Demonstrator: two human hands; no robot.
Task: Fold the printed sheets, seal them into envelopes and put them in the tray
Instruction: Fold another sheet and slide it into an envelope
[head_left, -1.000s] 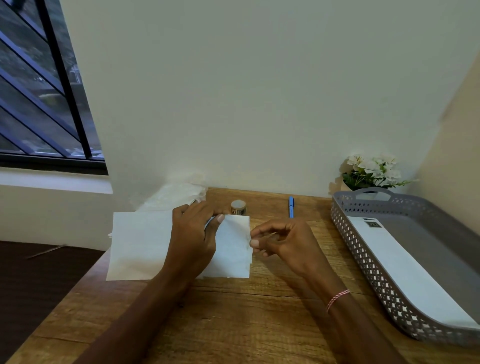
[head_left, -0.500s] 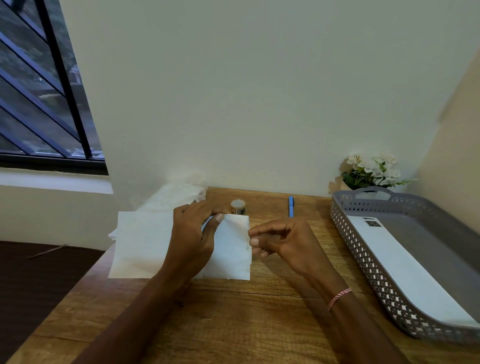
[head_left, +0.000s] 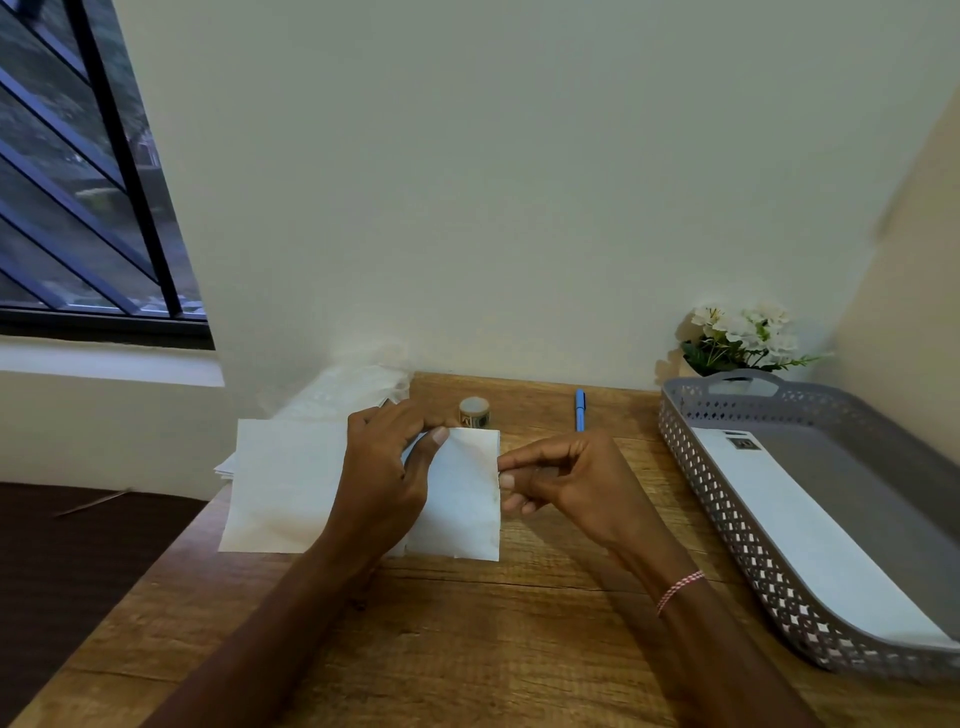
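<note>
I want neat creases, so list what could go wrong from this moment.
The right hand pinches only the right edge of the sheet while the left hand covers its middle; the layers may slip and crease crooked.
The sheet lies close to the left edge of the desk and could slide off if released.
The tape roll stands just behind the sheet; a push could knock it.

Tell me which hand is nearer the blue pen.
Right. The right hand is just this side of the blue pen; the left hand holds the folded sheet farther left.

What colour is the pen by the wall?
The pen is blue, clearest in the head view.
</note>
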